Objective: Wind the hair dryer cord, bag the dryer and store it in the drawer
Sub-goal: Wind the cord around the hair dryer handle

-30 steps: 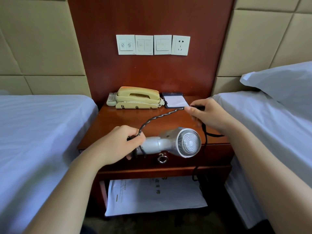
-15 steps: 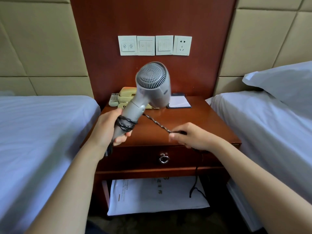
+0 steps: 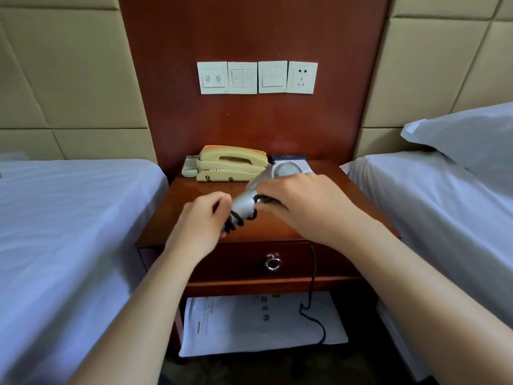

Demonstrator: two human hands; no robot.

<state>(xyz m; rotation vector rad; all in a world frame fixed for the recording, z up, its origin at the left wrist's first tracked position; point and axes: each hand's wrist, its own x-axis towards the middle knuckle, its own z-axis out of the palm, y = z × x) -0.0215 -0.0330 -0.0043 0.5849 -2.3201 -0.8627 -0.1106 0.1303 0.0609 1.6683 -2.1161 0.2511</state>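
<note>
Paper under nightstand: white printed sheet [image 3: 249, 326] on the lower shelf; dark characters and small lines of print, too blurred to read.
Loose cord: black cord [image 3: 313, 276] hangs from beneath the right hand, down past the drawer front, and ends in a loop over the paper.
Drawer: drawer [image 3: 249, 261] closed, metal ring pull at centre.
Left hand: left hand [image 3: 205, 220] closed around the butt end of the handle, fingers curled and pressed together over black coils of cord.
Right hand: right hand [image 3: 299, 202] arched over the handle, fingertips pinching the cord against it; thumb hidden.
Hair dryer: hair dryer [image 3: 277, 173] silver-grey, held just above the nightstand [image 3: 172, 218] top, handle toward the camera, round white grille facing away and up; several black turns of cord wound on the lower handle. No brand visible.
Telephone: cream telephone [image 3: 231, 163] at the back, handset on its cradle.
Card: dark card [image 3: 288, 157] behind the dryer; print illegible.
Wall plates: three switch plates [image 3: 243, 78] and one socket [image 3: 302, 78]; leftmost shows two round icons, unreadable.
</note>
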